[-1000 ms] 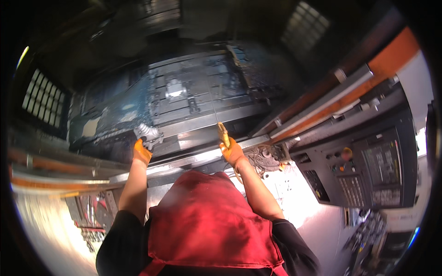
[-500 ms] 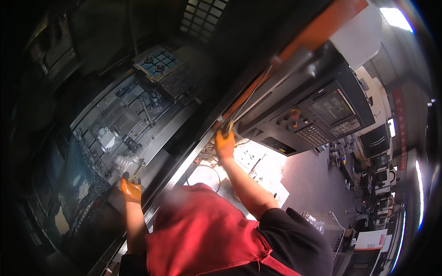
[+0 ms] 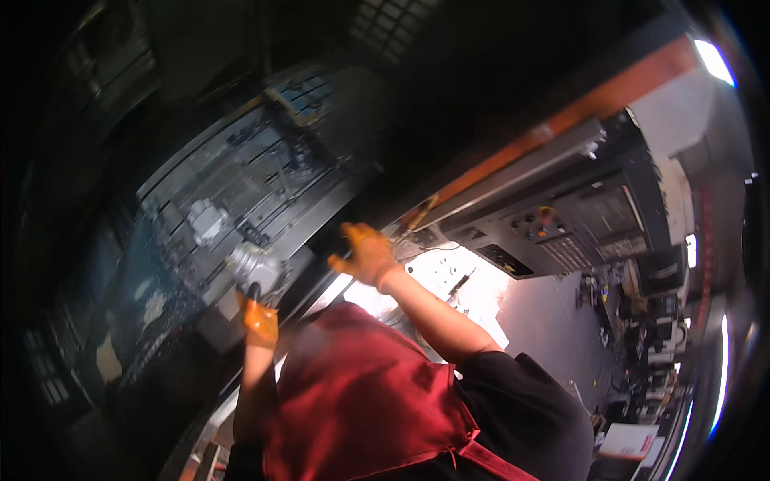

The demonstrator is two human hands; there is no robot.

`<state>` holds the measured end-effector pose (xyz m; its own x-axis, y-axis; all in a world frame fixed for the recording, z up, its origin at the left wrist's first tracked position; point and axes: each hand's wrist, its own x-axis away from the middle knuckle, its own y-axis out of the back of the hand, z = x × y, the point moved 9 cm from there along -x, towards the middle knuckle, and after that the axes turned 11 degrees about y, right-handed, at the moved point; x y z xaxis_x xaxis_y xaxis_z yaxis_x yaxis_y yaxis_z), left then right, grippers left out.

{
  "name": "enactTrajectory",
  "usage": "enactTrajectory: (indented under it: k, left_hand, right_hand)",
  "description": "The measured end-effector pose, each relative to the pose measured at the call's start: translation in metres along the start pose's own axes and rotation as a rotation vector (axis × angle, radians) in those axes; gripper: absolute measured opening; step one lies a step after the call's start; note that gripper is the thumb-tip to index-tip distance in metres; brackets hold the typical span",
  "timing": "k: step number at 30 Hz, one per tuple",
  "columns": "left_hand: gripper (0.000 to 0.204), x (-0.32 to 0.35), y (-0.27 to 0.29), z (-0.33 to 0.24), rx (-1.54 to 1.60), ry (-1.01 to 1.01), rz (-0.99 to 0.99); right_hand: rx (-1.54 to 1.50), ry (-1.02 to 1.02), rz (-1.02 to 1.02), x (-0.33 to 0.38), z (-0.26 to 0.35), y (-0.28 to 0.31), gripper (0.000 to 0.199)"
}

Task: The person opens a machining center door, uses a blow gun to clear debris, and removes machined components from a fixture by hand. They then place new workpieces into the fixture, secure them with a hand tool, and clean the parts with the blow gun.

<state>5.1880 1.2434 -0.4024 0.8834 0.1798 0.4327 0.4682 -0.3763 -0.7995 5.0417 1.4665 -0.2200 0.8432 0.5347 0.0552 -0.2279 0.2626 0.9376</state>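
My left hand [image 3: 261, 322], in an orange glove, grips the near end of a silvery metal casting [image 3: 255, 263] with a rounded, ribbed body. The casting is at the near edge of the machine table [image 3: 309, 212]. A dark spot shows at a fingertip of that glove. My right hand [image 3: 365, 255], in a matching glove, is in the air by the machine's door opening, fingers apart and nothing in it. Beyond it, a slim yellowish tool [image 3: 421, 212] rests against the machine frame. A second pale casting [image 3: 207, 221] sits among clamps on the table.
A blue gridded fixture block [image 3: 303, 98] stands at the table's far end. To the right, a control panel [image 3: 573, 224] with a screen and buttons juts out beside an orange-edged door frame [image 3: 561, 124]. Below lies a brightly lit white surface [image 3: 461, 284] with small dark items.
My right hand has let go of the slim yellowish tool and moved left, its fingers spreading. My left hand stays at the casting. The whole view has shifted slightly.
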Motion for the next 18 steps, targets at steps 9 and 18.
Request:
enactTrajectory:
  k: [9, 18]
  left_hand:
    - [0.064, -0.002, -0.118, -0.017, -0.456, -0.169, 0.171]
    - [0.08, -0.146, -0.126, -0.095, -2.293, -0.731, -0.12]
  right_hand:
    - [-0.523, 0.14, 0.089, -0.074, 0.062, -0.075, 0.059]
    - [-1.879, -0.105, 0.067, -0.247, -0.043, -0.188, 0.042]
